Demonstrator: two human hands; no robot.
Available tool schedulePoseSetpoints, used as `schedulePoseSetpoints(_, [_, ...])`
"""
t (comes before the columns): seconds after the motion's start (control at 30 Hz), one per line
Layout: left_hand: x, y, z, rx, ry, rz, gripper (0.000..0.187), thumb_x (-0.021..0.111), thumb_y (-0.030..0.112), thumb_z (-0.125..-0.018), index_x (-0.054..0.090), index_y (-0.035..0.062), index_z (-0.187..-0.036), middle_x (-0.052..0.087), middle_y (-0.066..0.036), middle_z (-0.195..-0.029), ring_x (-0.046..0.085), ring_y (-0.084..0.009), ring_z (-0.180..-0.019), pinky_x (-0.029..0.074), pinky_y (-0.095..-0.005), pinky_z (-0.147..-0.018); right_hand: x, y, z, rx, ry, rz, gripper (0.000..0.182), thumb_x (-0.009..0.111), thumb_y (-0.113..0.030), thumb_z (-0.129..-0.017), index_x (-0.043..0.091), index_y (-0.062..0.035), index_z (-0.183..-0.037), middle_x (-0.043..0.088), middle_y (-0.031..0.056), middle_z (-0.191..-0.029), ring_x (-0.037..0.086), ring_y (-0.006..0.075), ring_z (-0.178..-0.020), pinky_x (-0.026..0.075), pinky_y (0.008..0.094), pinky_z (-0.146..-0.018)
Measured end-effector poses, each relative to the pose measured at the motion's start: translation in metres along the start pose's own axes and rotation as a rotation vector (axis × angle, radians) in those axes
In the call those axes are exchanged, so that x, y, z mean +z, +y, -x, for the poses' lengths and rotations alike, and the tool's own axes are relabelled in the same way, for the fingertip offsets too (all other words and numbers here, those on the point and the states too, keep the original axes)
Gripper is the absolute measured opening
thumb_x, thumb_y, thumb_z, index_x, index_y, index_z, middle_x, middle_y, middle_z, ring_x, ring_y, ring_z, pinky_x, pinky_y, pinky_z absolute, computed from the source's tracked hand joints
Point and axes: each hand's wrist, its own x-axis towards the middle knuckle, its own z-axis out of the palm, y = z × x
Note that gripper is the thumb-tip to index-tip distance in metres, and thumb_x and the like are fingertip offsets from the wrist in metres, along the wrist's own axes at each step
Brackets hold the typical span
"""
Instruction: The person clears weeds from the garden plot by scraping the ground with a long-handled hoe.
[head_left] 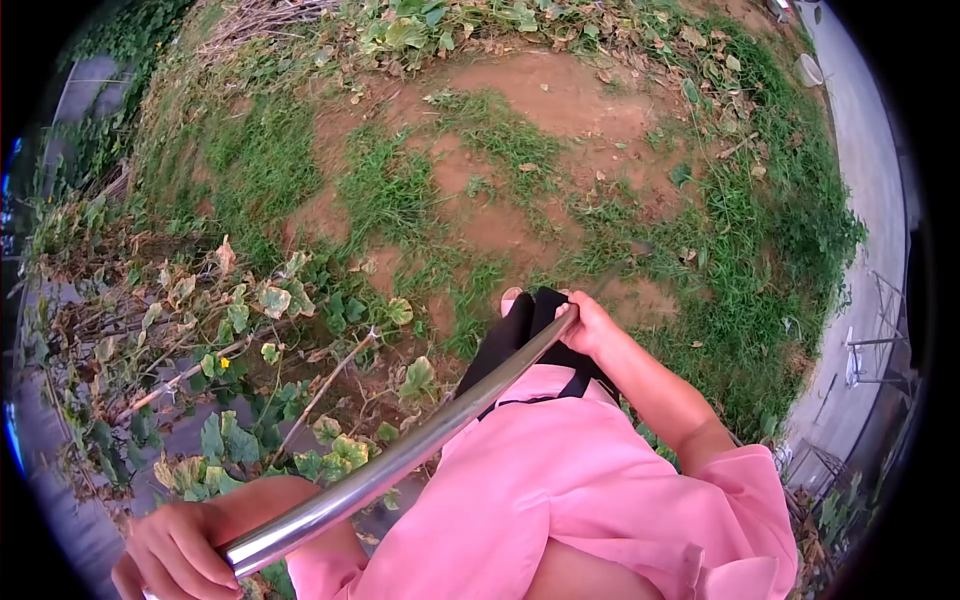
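Note:
A shiny metal pole (pixel 400 445) slants across my body from lower left to the middle of the view. My left hand (pixel 178 552) is closed round its near part, at the lower left edge. Farther along, in front of my dark trousers (pixel 505 345), my right hand (pixel 583 328) is wrapped about the pole. Beyond the right hand I cannot make out the pole's far end. Grass and bare reddish soil (pixel 500 235) lie below and ahead of the right hand. Withering vine plants (pixel 235 440) grow beside the left forearm.
Thin sticks (pixel 325 390) stand among the vines on the left. Leafy vines (pixel 410 30) and a heap of dry stalks (pixel 260 22) lie at the far side. A pale paved strip (pixel 865 150) runs along the right, with a white bucket-like container (pixel 810 70) by its edge.

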Motion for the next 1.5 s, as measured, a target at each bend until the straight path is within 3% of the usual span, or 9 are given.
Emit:
schedulePoseSetpoints(0.2, [0.035,-0.031,-0.01,-0.031,-0.056,-0.03,0.01,0.056,0.013,-0.082,0.055,0.0109,-0.091,0.045,0.006,-0.048,0.042,-0.0042,-0.036,0.031,-0.019,-0.039,-0.019,-0.005,-0.009,0.072,-0.015,-0.013,0.014,0.045,-0.015,-0.085,0.042,-0.0069,-0.073,0.047,0.0025,-0.061,0.051,0.0163,-0.056,0.05,0.0308,-0.055])
schedulePoseSetpoints(0.83, [-0.013,-0.039,-0.061,-0.013,-0.268,0.092,0.019,0.053,0.025,-0.085,0.057,0.0099,-0.096,0.051,0.005,-0.053,0.049,-0.0058,-0.04,0.039,-0.0196,-0.044,-0.023,-0.026,0.022,-0.001,-0.277,-0.228,0.018,0.041,-0.021,-0.089,0.045,-0.0048,-0.081,0.054,0.007,-0.07,0.058,0.0224,-0.068,0.05,0.0364,-0.065])
schedulePoseSetpoints(0.97, [-0.073,-0.072,-0.065,-0.171,0.184,-0.196,0.023,0.053,0.031,-0.087,0.055,0.0085,-0.091,0.046,0.003,-0.055,0.044,-0.0092,-0.046,0.041,-0.0272,-0.056,-0.018,-0.046,0.003,-0.175,-0.277,-0.303,0.019,0.045,-0.022,-0.088,0.047,-0.0054,-0.078,0.053,0.0063,-0.07,0.057,0.0198,-0.065,0.05,0.0329,-0.06])
schedulePoseSetpoints(1.0, [-0.092,-0.089,-0.064,-0.04,0.318,-0.306,0.014,0.05,0.014,-0.088,0.051,0.0005,-0.084,0.042,0.003,-0.045,0.042,-0.0059,-0.037,0.034,-0.0174,-0.045,-0.018,-0.054,-0.005,-0.219,-0.247,-0.317,0.019,0.047,-0.023,-0.088,0.047,-0.0062,-0.078,0.053,0.0058,-0.069,0.056,0.0185,-0.063,0.05,0.0316,-0.057])
schedulePoseSetpoints(1.1, [-0.154,-0.141,-0.045,-0.211,0.503,-0.225,0.021,0.039,0.02,-0.095,0.049,0.0023,-0.09,0.031,0.004,-0.049,0.029,-0.0065,-0.039,0.03,-0.0207,-0.048,-0.025,-0.089,-0.026,-0.353,-0.105,-0.342,0.022,0.05,-0.027,-0.087,0.047,-0.0098,-0.073,0.05,0.0024,-0.062,0.052,0.0162,-0.051,0.046,0.0278,-0.041])
schedulePoseSetpoints(1.2, [-0.175,-0.224,-0.005,-0.515,0.835,-0.163,0.018,0.045,0.023,-0.093,0.049,0.0061,-0.09,0.03,0.003,-0.052,0.031,-0.0085,-0.047,0.037,-0.0265,-0.057,-0.07,-0.138,-0.111,-0.528,0.033,-0.485,0.024,0.051,-0.03,-0.087,0.047,-0.0105,-0.073,0.051,0.0023,-0.061,0.053,0.0179,-0.052,0.048,0.0319,-0.047])
schedulePoseSetpoints(1.3, [-0.183,-0.287,0.057,-0.972,0.814,-0.128,0.02,0.05,0.028,-0.091,0.049,0.0094,-0.099,0.036,0.003,-0.057,0.041,-0.0111,-0.059,0.038,-0.0351,-0.08,-0.072,-0.178,-0.18,-0.637,0.297,-0.851,0.017,0.052,-0.022,-0.086,0.051,-0.0048,-0.083,0.049,0.0059,-0.062,0.052,0.0195,-0.051,0.046,0.0356,-0.046])
schedulePoseSetpoints(1.4, [-0.246,-0.299,0.062,-1.028,0.76,-0.155,0.017,0.05,0.026,-0.091,0.05,0.0107,-0.099,0.039,0.003,-0.059,0.044,-0.0109,-0.061,0.039,-0.0346,-0.08,-0.016,-0.179,-0.236,-0.604,0.541,-0.814,0.013,0.049,-0.014,-0.082,0.048,-0.0028,-0.076,0.044,0.0054,-0.057,0.046,0.0192,-0.045,0.041,0.0344,-0.039])
schedulePoseSetpoints(1.5, [-0.367,-0.243,0.002,-0.95,0.806,-0.152,0.021,0.054,0.031,-0.087,0.054,0.0112,-0.094,0.049,0.0,-0.054,0.052,-0.0178,-0.055,0.045,-0.0374,-0.07,0.127,-0.135,-0.256,-0.499,0.444,-0.698,0.01,0.047,-0.011,-0.08,0.049,-0.0004,-0.079,0.051,0.0105,-0.065,0.052,0.0214,-0.049,0.043,0.0383,-0.039])
